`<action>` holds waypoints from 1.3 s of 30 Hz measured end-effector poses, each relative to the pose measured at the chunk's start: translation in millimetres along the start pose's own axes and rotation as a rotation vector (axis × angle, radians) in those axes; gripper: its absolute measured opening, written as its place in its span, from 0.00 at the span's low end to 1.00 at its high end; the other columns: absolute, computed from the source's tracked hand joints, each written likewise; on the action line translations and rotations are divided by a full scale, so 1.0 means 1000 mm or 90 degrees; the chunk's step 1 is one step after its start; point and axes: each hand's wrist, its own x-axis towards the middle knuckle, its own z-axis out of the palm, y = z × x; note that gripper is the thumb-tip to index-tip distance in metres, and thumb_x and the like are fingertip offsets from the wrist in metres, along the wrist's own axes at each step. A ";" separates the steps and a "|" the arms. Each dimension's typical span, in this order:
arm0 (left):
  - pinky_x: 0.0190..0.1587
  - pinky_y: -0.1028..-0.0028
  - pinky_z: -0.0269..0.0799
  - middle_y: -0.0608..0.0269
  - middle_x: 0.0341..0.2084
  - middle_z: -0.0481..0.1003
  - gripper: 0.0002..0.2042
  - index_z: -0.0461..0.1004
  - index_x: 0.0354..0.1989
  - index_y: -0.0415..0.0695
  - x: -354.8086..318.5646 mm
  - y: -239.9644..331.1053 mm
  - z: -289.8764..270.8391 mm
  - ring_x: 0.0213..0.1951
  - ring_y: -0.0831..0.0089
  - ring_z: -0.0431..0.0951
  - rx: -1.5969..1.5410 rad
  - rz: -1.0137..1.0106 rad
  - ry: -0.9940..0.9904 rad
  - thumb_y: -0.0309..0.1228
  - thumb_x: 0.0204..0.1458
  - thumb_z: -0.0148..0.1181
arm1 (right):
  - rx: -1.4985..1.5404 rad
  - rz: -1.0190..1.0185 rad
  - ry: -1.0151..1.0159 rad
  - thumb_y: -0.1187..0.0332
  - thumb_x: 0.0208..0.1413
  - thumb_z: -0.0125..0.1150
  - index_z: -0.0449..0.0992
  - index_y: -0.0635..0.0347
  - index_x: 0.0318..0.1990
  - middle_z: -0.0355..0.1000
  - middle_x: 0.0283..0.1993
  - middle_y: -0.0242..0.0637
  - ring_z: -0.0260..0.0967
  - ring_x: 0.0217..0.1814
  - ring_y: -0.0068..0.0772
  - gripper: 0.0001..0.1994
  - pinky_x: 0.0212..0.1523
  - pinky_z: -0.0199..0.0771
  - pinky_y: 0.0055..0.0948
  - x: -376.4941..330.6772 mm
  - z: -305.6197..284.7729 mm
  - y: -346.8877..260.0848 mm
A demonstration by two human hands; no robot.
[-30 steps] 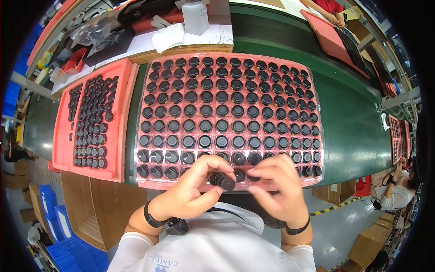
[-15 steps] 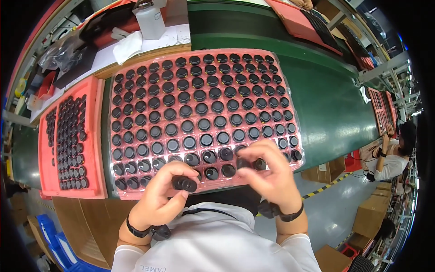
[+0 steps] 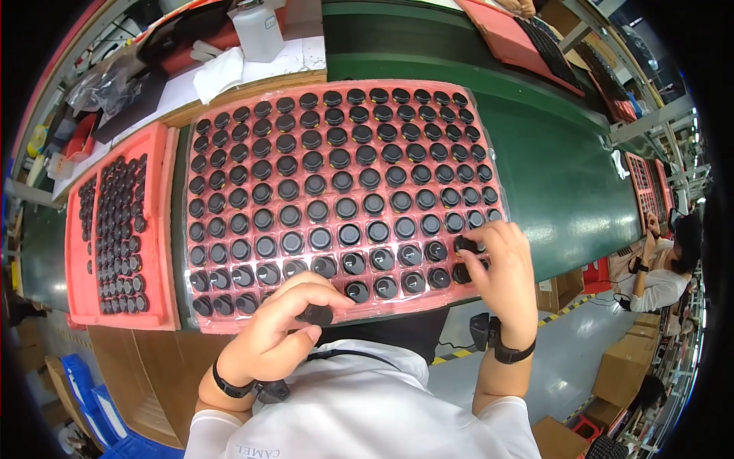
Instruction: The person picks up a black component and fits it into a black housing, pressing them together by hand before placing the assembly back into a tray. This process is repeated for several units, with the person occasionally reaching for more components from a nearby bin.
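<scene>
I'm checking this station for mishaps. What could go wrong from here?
The left hand holds a black part near the tray's front edge; if it slipped, it might fall. The right hand is among close-set neighbouring parts, so its fingers may knock one askew.

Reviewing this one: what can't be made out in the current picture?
All in the head view:
Black cylindrical part: partly hidden by the left hand holding it.
Pink tray, near row: some cells hidden behind that hand.
Second black part: partly covered by the right hand; gripped or merely touched is unclear.
Co-worker's hand: arm cut off by the upper edge.
</scene>
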 end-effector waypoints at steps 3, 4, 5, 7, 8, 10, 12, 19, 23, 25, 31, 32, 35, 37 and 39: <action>0.46 0.72 0.64 0.56 0.38 0.71 0.14 0.71 0.45 0.34 -0.002 -0.002 0.001 0.39 0.69 0.70 -0.018 0.003 0.006 0.28 0.50 0.53 | 0.178 -0.009 0.045 0.76 0.41 0.65 0.75 0.62 0.37 0.70 0.36 0.38 0.67 0.41 0.40 0.12 0.42 0.65 0.34 -0.002 -0.005 -0.015; 0.45 0.73 0.65 0.56 0.39 0.72 0.15 0.71 0.45 0.34 -0.003 -0.003 0.003 0.38 0.70 0.70 -0.035 -0.006 0.018 0.27 0.50 0.55 | 0.266 -0.013 0.067 0.76 0.41 0.65 0.75 0.62 0.37 0.70 0.37 0.39 0.67 0.41 0.39 0.12 0.42 0.65 0.34 -0.002 -0.005 -0.021; 0.44 0.73 0.66 0.57 0.39 0.72 0.16 0.71 0.46 0.34 -0.004 -0.004 0.004 0.38 0.71 0.70 -0.052 -0.015 0.032 0.27 0.49 0.57 | 0.273 -0.020 0.063 0.76 0.41 0.65 0.75 0.62 0.37 0.70 0.37 0.39 0.67 0.41 0.39 0.12 0.42 0.65 0.34 -0.003 -0.003 -0.029; 0.43 0.74 0.66 0.57 0.39 0.72 0.17 0.71 0.46 0.34 -0.002 -0.004 0.007 0.38 0.72 0.70 -0.051 -0.021 0.037 0.26 0.48 0.59 | 0.416 -0.117 0.020 0.75 0.41 0.66 0.75 0.62 0.37 0.71 0.37 0.39 0.68 0.41 0.38 0.13 0.42 0.65 0.34 -0.004 0.003 -0.048; 0.42 0.74 0.67 0.58 0.39 0.72 0.18 0.71 0.47 0.34 0.000 -0.004 0.008 0.37 0.73 0.70 -0.054 -0.024 0.036 0.26 0.47 0.61 | 0.488 -0.167 -0.003 0.74 0.40 0.66 0.75 0.62 0.37 0.71 0.37 0.39 0.68 0.40 0.38 0.13 0.41 0.65 0.34 -0.004 0.007 -0.055; 0.41 0.74 0.67 0.58 0.40 0.72 0.19 0.71 0.47 0.33 0.001 -0.002 0.009 0.37 0.73 0.70 -0.051 -0.030 0.042 0.25 0.46 0.63 | 0.494 -0.209 0.004 0.74 0.40 0.67 0.75 0.62 0.37 0.71 0.37 0.39 0.68 0.40 0.38 0.13 0.41 0.65 0.34 -0.002 0.016 -0.067; 0.43 0.73 0.68 0.57 0.40 0.72 0.21 0.70 0.48 0.33 0.000 0.003 0.009 0.39 0.73 0.72 -0.058 -0.064 0.038 0.26 0.44 0.66 | 0.490 -0.283 0.023 0.73 0.40 0.68 0.75 0.61 0.38 0.72 0.38 0.38 0.68 0.38 0.38 0.14 0.42 0.65 0.33 0.000 0.023 -0.077; 0.48 0.70 0.69 0.55 0.42 0.74 0.22 0.71 0.48 0.34 -0.009 -0.001 0.004 0.44 0.70 0.75 -0.059 -0.078 0.067 0.27 0.44 0.69 | 0.435 -0.357 0.045 0.74 0.41 0.67 0.74 0.61 0.38 0.72 0.37 0.38 0.69 0.38 0.36 0.14 0.41 0.65 0.33 0.010 0.028 -0.094; 0.50 0.70 0.69 0.54 0.42 0.76 0.21 0.72 0.46 0.34 -0.011 0.000 0.000 0.45 0.69 0.75 -0.095 -0.090 0.069 0.29 0.45 0.68 | 0.730 -0.195 -0.054 0.70 0.49 0.63 0.73 0.63 0.41 0.71 0.37 0.40 0.68 0.38 0.34 0.12 0.41 0.65 0.32 0.004 0.034 -0.092; 0.50 0.70 0.69 0.54 0.41 0.76 0.20 0.72 0.46 0.33 -0.011 0.001 -0.001 0.44 0.69 0.75 -0.151 -0.111 0.067 0.30 0.45 0.68 | 0.874 -0.100 -0.099 0.69 0.52 0.62 0.72 0.63 0.42 0.71 0.37 0.40 0.68 0.39 0.34 0.12 0.40 0.66 0.32 0.002 0.039 -0.091; 0.50 0.70 0.69 0.53 0.40 0.76 0.20 0.72 0.45 0.34 -0.011 0.003 0.001 0.44 0.68 0.76 -0.197 -0.126 0.101 0.31 0.46 0.68 | 1.265 0.166 -0.237 0.58 0.59 0.55 0.67 0.65 0.47 0.69 0.34 0.39 0.65 0.38 0.31 0.18 0.40 0.65 0.29 -0.003 0.055 -0.087; 0.49 0.70 0.69 0.53 0.40 0.76 0.20 0.72 0.44 0.34 -0.011 0.002 0.001 0.44 0.68 0.76 -0.192 -0.120 0.103 0.31 0.46 0.68 | 1.268 0.173 -0.242 0.57 0.60 0.54 0.67 0.65 0.48 0.68 0.33 0.39 0.65 0.38 0.31 0.19 0.40 0.65 0.29 -0.004 0.056 -0.088; 0.49 0.69 0.69 0.52 0.40 0.76 0.19 0.72 0.43 0.35 -0.011 -0.001 0.004 0.44 0.67 0.76 -0.179 -0.099 0.120 0.31 0.45 0.69 | 1.236 0.146 -0.193 0.56 0.59 0.55 0.67 0.65 0.47 0.67 0.32 0.37 0.64 0.37 0.30 0.19 0.39 0.64 0.28 -0.003 0.057 -0.090; 0.49 0.68 0.69 0.52 0.39 0.76 0.19 0.71 0.42 0.35 -0.011 -0.004 0.006 0.43 0.66 0.76 -0.163 -0.070 0.146 0.30 0.44 0.70 | 1.220 0.131 -0.169 0.56 0.59 0.55 0.67 0.65 0.47 0.66 0.31 0.36 0.64 0.36 0.30 0.19 0.39 0.64 0.28 -0.004 0.057 -0.093; 0.46 0.71 0.70 0.55 0.39 0.75 0.19 0.71 0.43 0.36 -0.013 -0.008 0.005 0.40 0.70 0.75 -0.139 -0.044 0.143 0.28 0.44 0.70 | 1.107 0.041 -0.025 0.59 0.58 0.59 0.67 0.65 0.49 0.68 0.35 0.35 0.65 0.38 0.28 0.19 0.42 0.64 0.27 -0.006 0.057 -0.096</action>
